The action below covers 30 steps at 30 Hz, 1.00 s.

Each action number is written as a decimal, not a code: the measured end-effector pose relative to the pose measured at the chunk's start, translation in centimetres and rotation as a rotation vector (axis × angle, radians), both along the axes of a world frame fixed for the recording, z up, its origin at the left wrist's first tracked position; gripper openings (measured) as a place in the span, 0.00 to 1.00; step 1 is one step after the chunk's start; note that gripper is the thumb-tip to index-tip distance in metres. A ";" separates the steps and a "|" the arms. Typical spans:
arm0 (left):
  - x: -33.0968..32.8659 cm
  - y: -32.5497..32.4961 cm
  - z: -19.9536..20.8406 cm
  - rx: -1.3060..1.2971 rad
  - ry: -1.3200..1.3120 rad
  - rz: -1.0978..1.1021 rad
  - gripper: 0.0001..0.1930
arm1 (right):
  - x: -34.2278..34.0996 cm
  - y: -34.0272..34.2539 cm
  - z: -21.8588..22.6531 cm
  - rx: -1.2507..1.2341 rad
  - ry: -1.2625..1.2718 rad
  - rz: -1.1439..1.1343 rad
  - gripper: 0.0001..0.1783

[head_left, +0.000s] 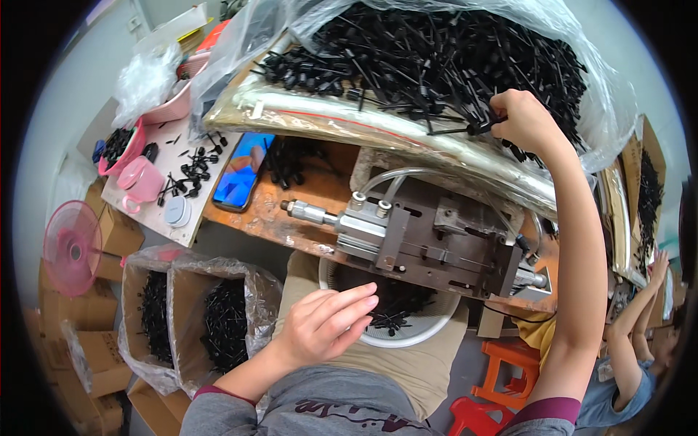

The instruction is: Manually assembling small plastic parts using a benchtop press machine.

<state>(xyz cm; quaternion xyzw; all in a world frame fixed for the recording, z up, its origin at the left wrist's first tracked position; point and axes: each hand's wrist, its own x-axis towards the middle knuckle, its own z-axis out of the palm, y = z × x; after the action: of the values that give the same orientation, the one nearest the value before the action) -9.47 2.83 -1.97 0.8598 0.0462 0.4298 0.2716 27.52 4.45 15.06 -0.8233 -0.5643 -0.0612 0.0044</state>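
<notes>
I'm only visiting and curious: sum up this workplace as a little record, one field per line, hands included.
Right hand: pinching a black part at the lined box
Left hand: nothing visible in it; near the white basket
Machine: metal, on the wooden bench
White basket: at the person's lap, black pieces inside
Phone: screen lit, left of the machine
Co-worker: far right, arms raised

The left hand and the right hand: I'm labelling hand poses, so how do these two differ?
The left hand has its fingers extended and looks empty; the right hand has bent fingers and appears to pinch a black part.
The left hand is low, by the white basket; the right hand reaches out to the large pile of black parts.
Both are bare.
</notes>
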 end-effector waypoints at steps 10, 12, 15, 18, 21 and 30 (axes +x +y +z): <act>0.7 -0.9 -0.1 0.002 0.023 -0.040 0.23 | -0.2 -2.6 -0.8 0.149 -0.068 0.110 0.14; 0.7 -1.1 0.0 0.007 0.021 -0.045 0.23 | 0.2 -3.0 -0.4 0.221 0.040 0.150 0.14; 0.8 -1.2 0.1 -0.009 0.010 -0.052 0.23 | 0.1 -3.8 0.9 0.390 0.400 -0.129 0.11; 1.1 -1.4 0.7 -0.012 0.002 -0.064 0.22 | 1.6 -5.2 0.8 0.712 0.748 -0.024 0.14; 2.2 -1.5 2.4 0.003 -0.021 -0.087 0.23 | 1.4 -6.8 0.7 0.905 1.030 -0.079 0.14; 6.8 -1.5 6.3 0.004 -0.028 -0.087 0.26 | -13.5 -13.5 -6.5 0.694 1.828 -0.070 0.09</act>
<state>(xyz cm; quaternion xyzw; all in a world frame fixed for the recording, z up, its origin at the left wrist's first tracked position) -2.72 1.33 4.37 0.8555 0.0043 0.4296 0.2890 14.02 -9.08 8.56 -0.5227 -0.2693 0.4376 0.6803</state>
